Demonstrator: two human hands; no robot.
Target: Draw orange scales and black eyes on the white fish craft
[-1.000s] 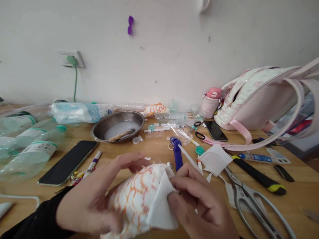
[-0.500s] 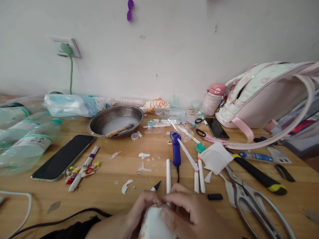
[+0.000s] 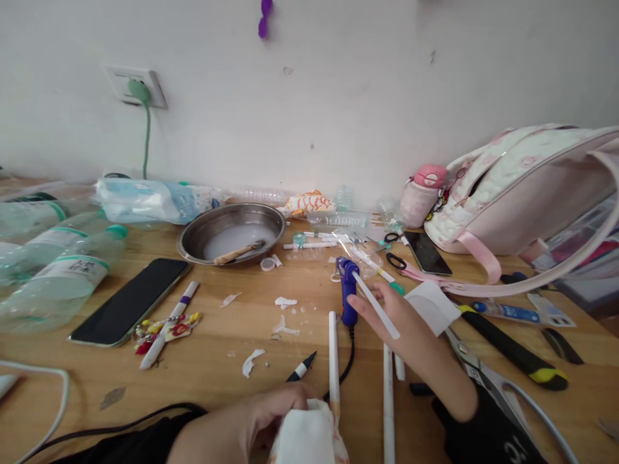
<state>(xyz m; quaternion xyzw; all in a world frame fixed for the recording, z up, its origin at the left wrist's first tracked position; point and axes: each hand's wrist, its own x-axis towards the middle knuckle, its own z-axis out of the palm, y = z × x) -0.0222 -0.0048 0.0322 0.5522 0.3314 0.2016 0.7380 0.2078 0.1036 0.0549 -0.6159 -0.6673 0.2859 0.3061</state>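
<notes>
My left hand point(image 3: 273, 409) is closed around a white paper-covered object with orange markings point(image 3: 307, 435) at the bottom edge, its lower part out of frame. My right hand point(image 3: 387, 309) is stretched over the table with thumb and fingers apart, holding nothing I can see. Its thumb reaches to the blue glue gun point(image 3: 349, 299); whether they touch I cannot tell. A white glue stick point(image 3: 374, 306) sticks out of the gun, across the hand. Beside the left hand are a black-tipped marker point(image 3: 303, 367) and a white rolled stick point(image 3: 333, 348).
A steel bowl point(image 3: 232, 235) holds cloudy liquid and a wooden-handled brush. Phones point(image 3: 130, 303), plastic bottles point(image 3: 72, 277) and a wipes pack point(image 3: 159, 203) lie left. Large shears point(image 3: 467, 354), a black-yellow cutter point(image 3: 512, 348) and a pink backpack point(image 3: 527, 187) are right.
My right hand has left the white paper-covered object and moved forward and right to the glue gun. My left hand still holds the object. The view has shifted slightly left.
</notes>
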